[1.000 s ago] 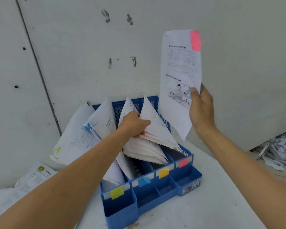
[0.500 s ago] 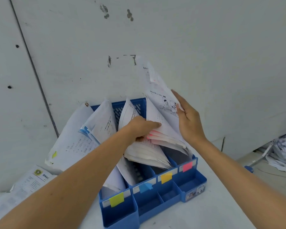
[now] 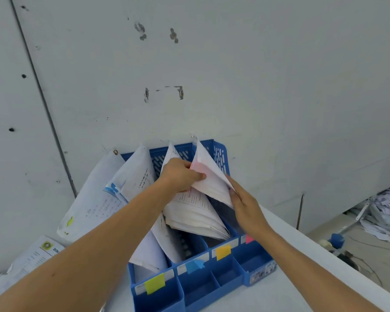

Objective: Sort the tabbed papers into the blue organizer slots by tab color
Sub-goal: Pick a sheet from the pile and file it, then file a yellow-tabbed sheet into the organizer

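A blue organizer point(image 3: 225, 280) stands on a white table against the wall, its slots marked at the front by a green tab point(image 3: 154, 284), a blue tab point(image 3: 194, 265), a yellow tab point(image 3: 223, 252) and a pink tab point(image 3: 248, 239). My left hand point(image 3: 180, 175) grips the pink-tabbed papers point(image 3: 208, 182) in the rightmost slot, thumb on top. My right hand point(image 3: 244, 202) lies with straight fingers against the right edge of that same bundle. A thick stack point(image 3: 194, 215) fills the yellow slot; more sheets lean in the two left slots.
A sheet with a green tab point(image 3: 86, 206) leans against the wall left of the organizer. Printed papers point(image 3: 34, 255) lie on the table at far left. The table edge point(image 3: 324, 253) runs diagonally at right; beyond it the floor holds a heap of papers point(image 3: 385, 210).
The pink-tabbed sheet my right hand held high has come down into the rightmost slot. My right hand has let go and now presses the bundle's edge; my left hand stays on the papers.
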